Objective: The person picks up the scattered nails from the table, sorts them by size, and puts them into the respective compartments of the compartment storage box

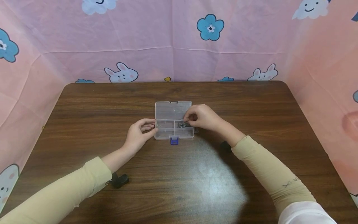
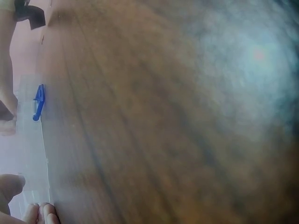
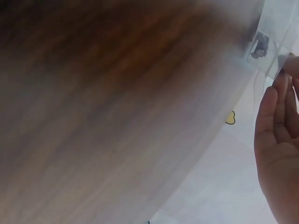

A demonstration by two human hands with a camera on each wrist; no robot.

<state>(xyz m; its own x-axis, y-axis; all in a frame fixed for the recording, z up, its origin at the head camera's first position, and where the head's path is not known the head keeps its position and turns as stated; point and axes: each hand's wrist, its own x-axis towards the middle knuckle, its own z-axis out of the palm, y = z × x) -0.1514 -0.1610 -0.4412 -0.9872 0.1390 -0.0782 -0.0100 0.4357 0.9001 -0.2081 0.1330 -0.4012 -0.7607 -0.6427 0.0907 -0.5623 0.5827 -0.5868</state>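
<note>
A clear plastic compartment box (image 1: 165, 133) with a blue latch (image 1: 174, 141) sits on the table, its lid (image 1: 173, 110) raised at the back. My left hand (image 1: 137, 133) grips the box's left end, thumb toward the front and fingers behind; the left wrist view shows the fingertips (image 2: 49, 214) at the box's end. Thin metal nails (image 1: 182, 125) lie in the back right compartment. Over that compartment, my right hand (image 1: 204, 116) pinches at the nails with thumb and forefinger. In the right wrist view, the other fingers (image 3: 266, 107) extend beside the box.
The brown wood-grain table (image 1: 167, 186) extends all around the box. Behind it hangs a pink cloth (image 1: 151, 31) with cartoon prints, which also covers both sides. Black wrist-worn parts (image 1: 119, 180) show near the left sleeve.
</note>
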